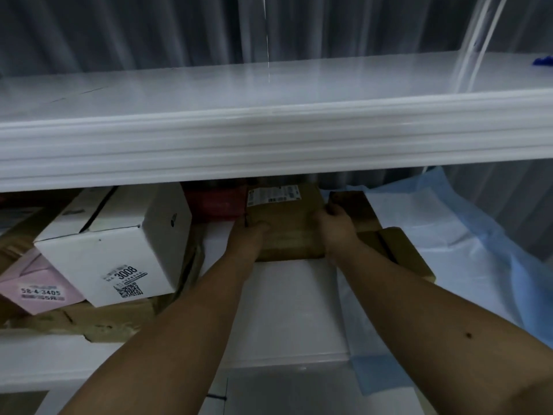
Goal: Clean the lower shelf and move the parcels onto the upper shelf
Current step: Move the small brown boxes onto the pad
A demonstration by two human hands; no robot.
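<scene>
A brown cardboard parcel [287, 217] with a white label sits on the white lower shelf [287, 298], under the upper shelf [269, 85]. My left hand [248, 238] grips its left side and my right hand [338, 226] grips its right side. A white box [119, 244] marked 3008 stands tilted to the left, next to a pink parcel [39, 286]. Flat brown cardboard [89, 322] lies beneath them. Another brown box [395, 253] lies just right of my right hand.
A blue and white sheet [449, 244] covers the right part of the lower shelf. A red package [215, 202] sits in the dark behind the parcels. A small blue object [543, 68] lies at the upper shelf's far right. Grey curtain hangs behind.
</scene>
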